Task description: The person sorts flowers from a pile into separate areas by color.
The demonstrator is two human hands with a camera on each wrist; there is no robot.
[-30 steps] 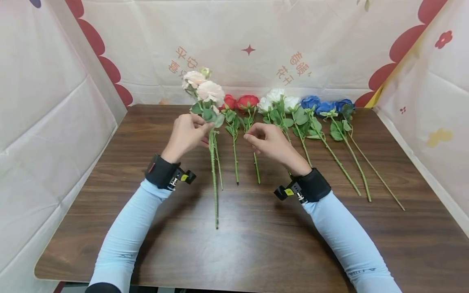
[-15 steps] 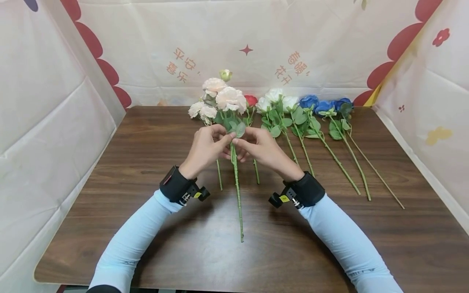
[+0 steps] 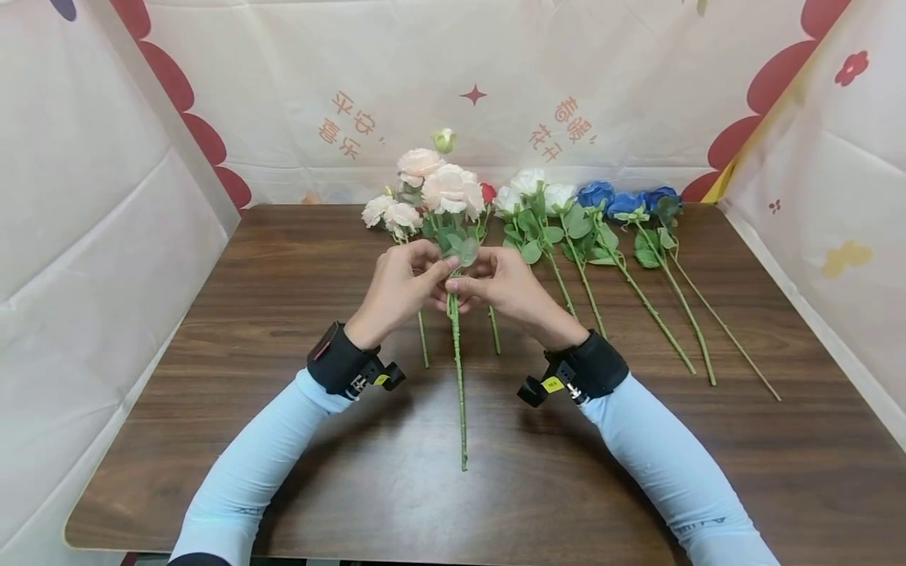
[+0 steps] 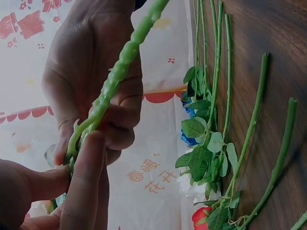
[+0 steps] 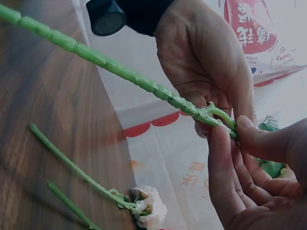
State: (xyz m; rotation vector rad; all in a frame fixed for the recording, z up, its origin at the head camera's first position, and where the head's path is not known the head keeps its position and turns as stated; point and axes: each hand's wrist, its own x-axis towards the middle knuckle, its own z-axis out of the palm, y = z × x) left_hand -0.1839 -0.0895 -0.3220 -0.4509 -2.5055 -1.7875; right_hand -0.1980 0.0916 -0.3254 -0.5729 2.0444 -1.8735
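Observation:
A pale pink artificial flower [image 3: 449, 189] with several blooms, a bud on top and green leaves is held tilted above the table. My left hand [image 3: 399, 284] pinches its stem just below the leaves. Right beside it, my right hand [image 3: 508, 289] pinches the same stem with thumb and fingers, its thumb slightly lower. Below both hands the bare green stem [image 3: 458, 385] runs toward me. In the right wrist view a small side shoot [image 5: 218, 112] branches off close to the fingertips. The fingers hide part of the stem.
Behind the hands lie another pale flower [image 3: 392, 214] and a mostly hidden red one [image 3: 488, 192]. White roses [image 3: 527, 185] and blue roses [image 3: 626, 204] lie to the right, stems toward me. The brown table [image 3: 248, 377] is enclosed by printed cloth walls [image 3: 453, 47].
My left hand has brought the pink flower rightward to the middle. My right hand, apart from it at first, has met the stem and taken hold; its thumb has since shifted slightly down.

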